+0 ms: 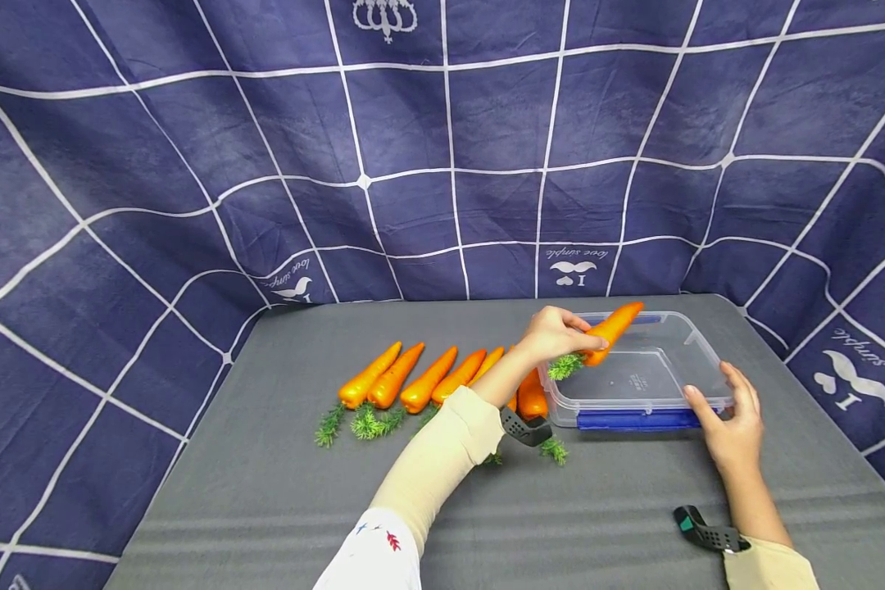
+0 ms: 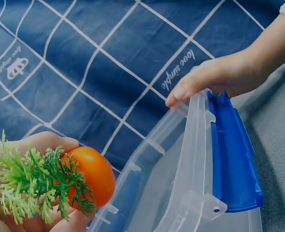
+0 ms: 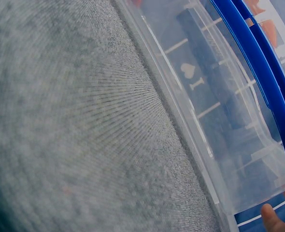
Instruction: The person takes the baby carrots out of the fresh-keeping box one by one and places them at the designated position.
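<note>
My left hand (image 1: pixel 556 334) grips an orange carrot (image 1: pixel 614 326) with a green leafy top, and holds it above the left part of a clear plastic container (image 1: pixel 696 348). In the left wrist view, the carrot's rounded thick end (image 2: pixel 96 176) and its leafy top (image 2: pixel 41 181) face the camera. At the container's front right corner, my right hand (image 1: pixel 737 422) holds the rim between thumb and fingers. The container is lidless, with a blue clip (image 1: pixel 637 419) along its front. Only some fingertips (image 3: pixel 273 217) of the right hand show in the right wrist view.
Several more carrots (image 1: pixel 429 381) lie in a row left of the container, some partly hidden behind my left forearm. One carrot (image 1: pixel 533 395) lies close against the container's left wall. A grey tabletop (image 1: pixel 265 483) lies beneath, and a blue checked cloth (image 1: pixel 406 213) hangs behind.
</note>
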A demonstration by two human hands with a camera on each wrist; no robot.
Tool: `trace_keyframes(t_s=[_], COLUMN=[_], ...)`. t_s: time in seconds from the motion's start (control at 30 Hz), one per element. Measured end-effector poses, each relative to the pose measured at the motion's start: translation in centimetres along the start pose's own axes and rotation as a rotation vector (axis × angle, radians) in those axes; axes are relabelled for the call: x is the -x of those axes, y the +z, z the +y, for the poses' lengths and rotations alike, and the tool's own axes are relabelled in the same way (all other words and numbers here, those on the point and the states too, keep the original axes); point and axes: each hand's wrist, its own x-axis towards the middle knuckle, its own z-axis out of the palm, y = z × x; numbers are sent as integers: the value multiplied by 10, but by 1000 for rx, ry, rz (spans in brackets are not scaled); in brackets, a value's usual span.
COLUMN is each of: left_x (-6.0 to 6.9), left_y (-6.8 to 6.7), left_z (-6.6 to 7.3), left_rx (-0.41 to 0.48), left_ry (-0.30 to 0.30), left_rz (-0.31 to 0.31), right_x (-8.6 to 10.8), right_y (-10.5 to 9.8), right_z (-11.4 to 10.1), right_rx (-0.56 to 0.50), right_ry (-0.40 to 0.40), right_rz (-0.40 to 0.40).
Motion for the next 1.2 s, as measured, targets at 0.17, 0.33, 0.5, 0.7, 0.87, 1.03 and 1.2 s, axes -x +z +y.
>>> trace_keyframes(t_s=[0.17, 0.33, 0.5, 0.7, 0.87, 1.03, 1.2], left_x=[8, 15, 22, 30, 37, 42, 48], left_y=[-6, -11, -19, -30, -38, -50, -63], left_z=[-3, -8, -12, -19, -27, -33, -42], left_rx=[97, 207, 256, 288, 329, 339, 332], left_ry=[-14, -8, -9, -27, -32, -4, 10], left_rz=[9, -5, -4, 10, 21, 36, 62], right_x=[-1, -1, 0, -1, 0, 0, 0], right_y=[1, 1, 1, 0, -1, -1, -1], right_z=[-1, 1, 0, 0, -1, -1, -1], right_rx=[-3, -11, -16, -18, -7, 1, -4], right_ry=[6, 9, 2, 11, 28, 18, 12], right_rz=[-2, 2, 3, 10, -4, 1, 2])
